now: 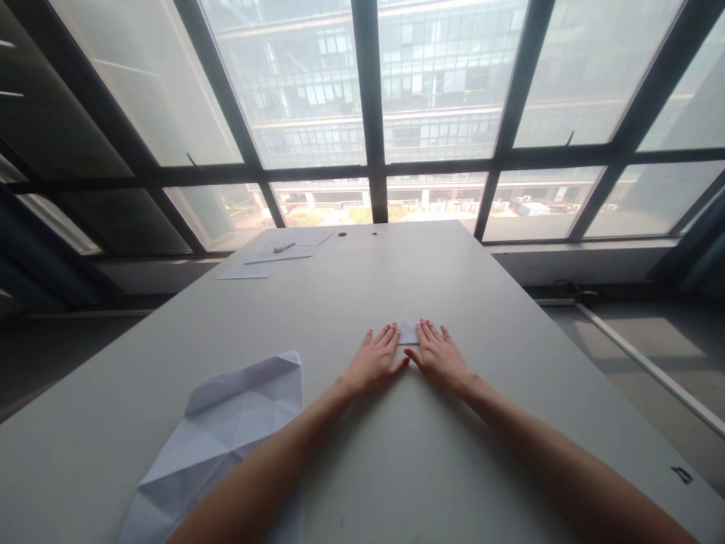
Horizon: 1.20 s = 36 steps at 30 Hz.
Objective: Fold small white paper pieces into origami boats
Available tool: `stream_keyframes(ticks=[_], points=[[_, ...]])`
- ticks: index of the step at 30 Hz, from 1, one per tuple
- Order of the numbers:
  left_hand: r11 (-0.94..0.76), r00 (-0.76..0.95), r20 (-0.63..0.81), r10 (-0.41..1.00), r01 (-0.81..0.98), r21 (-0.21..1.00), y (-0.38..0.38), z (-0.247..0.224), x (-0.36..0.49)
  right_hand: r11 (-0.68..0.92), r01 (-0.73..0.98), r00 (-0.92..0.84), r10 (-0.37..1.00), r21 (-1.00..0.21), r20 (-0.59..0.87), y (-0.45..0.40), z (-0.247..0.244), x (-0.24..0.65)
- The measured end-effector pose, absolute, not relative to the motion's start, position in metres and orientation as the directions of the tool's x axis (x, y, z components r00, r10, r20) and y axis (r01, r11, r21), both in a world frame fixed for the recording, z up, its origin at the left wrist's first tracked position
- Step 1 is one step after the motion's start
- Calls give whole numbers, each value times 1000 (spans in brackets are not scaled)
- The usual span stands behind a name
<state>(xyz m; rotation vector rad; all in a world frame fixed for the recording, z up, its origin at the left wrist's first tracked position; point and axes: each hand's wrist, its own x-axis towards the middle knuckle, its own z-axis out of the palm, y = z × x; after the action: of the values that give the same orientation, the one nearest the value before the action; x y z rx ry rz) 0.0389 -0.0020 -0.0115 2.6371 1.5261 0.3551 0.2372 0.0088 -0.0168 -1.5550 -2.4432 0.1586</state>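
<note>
A small piece of folded white paper (408,333) lies flat on the white table between my hands, its top coming to a low point. My left hand (374,357) rests palm down on its left side, fingers stretched out and covering that edge. On the right side my right hand (439,353) presses flat in the same way, fingers extended. Both thumbs point inward below the paper, their tips nearly meeting. How far the paper reaches under the fingers is hidden.
A large creased sheet of white paper (238,412) lies at the left, partly behind my left forearm. Farther back are flat sheets (257,270) with a pen-like white object (284,247) on them. A dark fitting (681,474) sits near the table's right edge. Windows stand beyond the table (396,264).
</note>
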Motion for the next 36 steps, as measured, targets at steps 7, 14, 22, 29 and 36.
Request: stream_keyframes(ticks=[7,14,22,29,36], points=[[-390,366,156,917,906,164,-6,-14,42,379,896,-373,925,-233,73,12,-15,239],[-346,306,205,930,918,195,-10,-11,45,390,884,-379,921,-256,93,13,-19,239],[-333,294,195,936,918,214,-13,-1,46,373,877,-352,928,-305,122,14,-20,237],[-340,303,191,934,918,204,-12,-3,45,369,876,-349,929,-309,122,13,-20,238],[-407,379,222,898,908,98,-9,-5,45,388,878,-378,921,-280,93,12,-17,238]])
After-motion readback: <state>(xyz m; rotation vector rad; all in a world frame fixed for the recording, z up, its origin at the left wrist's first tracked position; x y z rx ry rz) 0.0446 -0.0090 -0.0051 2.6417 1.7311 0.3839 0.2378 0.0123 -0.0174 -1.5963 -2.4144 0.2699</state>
